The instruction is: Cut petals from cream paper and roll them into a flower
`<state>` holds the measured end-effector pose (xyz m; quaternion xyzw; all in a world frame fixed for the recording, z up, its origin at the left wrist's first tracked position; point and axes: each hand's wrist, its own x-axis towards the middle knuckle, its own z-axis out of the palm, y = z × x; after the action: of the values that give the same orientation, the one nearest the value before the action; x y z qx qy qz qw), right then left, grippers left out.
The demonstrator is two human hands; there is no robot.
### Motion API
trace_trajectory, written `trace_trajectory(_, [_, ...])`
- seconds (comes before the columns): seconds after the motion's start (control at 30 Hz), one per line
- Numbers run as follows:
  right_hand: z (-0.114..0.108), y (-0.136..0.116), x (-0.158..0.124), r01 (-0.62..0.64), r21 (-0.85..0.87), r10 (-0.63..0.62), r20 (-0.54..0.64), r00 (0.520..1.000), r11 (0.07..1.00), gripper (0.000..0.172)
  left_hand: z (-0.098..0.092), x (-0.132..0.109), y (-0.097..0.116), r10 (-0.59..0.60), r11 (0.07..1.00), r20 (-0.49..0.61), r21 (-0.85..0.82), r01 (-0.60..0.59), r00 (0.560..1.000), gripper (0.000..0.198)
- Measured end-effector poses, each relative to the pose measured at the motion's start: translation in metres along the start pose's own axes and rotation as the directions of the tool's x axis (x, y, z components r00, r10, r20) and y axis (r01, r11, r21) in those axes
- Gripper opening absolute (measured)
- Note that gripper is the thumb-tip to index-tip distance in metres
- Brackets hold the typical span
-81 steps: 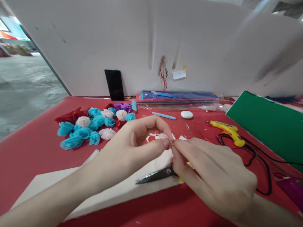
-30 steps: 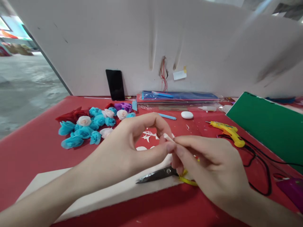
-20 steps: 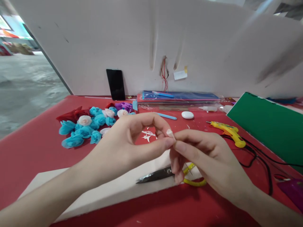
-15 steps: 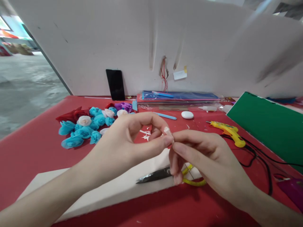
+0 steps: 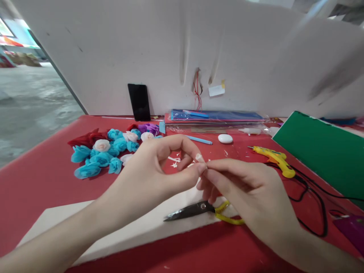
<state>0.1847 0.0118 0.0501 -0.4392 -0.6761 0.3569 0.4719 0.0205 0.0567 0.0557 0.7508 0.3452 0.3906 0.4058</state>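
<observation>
Between thumb and forefinger, my left hand (image 5: 153, 172) pinches a small rolled piece of pale paper (image 5: 199, 157) near the middle of the view. My right hand (image 5: 250, 193) has its thumb and forefinger closed on the lower end of that same roll, fingertips touching those of my left hand. Below the hands, scissors (image 5: 189, 211) with dark blades and yellow handles lie on a cream sheet (image 5: 113, 235). My right hand partly covers the handles. Small pale paper scraps (image 5: 174, 165) lie on the red table behind my fingers.
Blue, white, red and purple fabric-like flowers (image 5: 101, 158) cluster at the left. A phone (image 5: 139, 102) leans on the wall. A yellow glue gun (image 5: 273, 158) with a black cord and a green board (image 5: 321, 151) are at the right. A white oval object (image 5: 225, 138) sits farther back.
Both hands have shifted slightly, and the right hand's lower fingers have moved left and up, uncovering more of the scissors. The paper roll has tilted a little and sits slightly farther left.
</observation>
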Motion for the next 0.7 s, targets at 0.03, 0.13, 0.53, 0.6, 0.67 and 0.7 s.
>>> trace_trajectory(0.03, [0.0,0.003,0.0,0.076,-0.105,-0.079,-0.023,0.997,0.992,0.016,0.001,-0.001,0.0,0.014,1.0,-0.011,0.018,-0.014,1.0,0.008])
trace_trajectory(0.13, [0.0,0.01,0.001,0.168,-0.201,-0.176,-0.026,0.984,0.965,0.019,0.005,-0.002,0.001,0.044,0.999,-0.03,-0.003,-0.044,0.999,0.01])
trace_trajectory(0.53, [-0.001,0.021,0.009,-0.126,0.489,0.009,0.235,0.972,0.863,0.022,0.006,0.0,0.001,0.028,0.988,-0.031,-0.151,-0.032,0.999,0.004])
trace_trajectory(0.6, [-0.001,0.024,0.01,-0.172,0.556,0.008,0.285,0.958,0.813,0.022,0.005,0.0,0.001,-0.003,0.979,0.012,-0.205,0.005,1.0,0.004])
trace_trajectory(0.67, [-0.001,0.025,0.011,-0.196,0.592,0.0,0.314,0.949,0.782,0.022,0.004,0.0,0.001,-0.035,0.965,0.063,-0.258,0.051,0.997,0.004])
trace_trajectory(0.7, [-0.001,0.026,0.012,-0.194,0.598,-0.006,0.316,0.949,0.777,0.022,0.004,0.0,0.001,-0.052,0.958,0.084,-0.276,0.074,0.995,0.005])
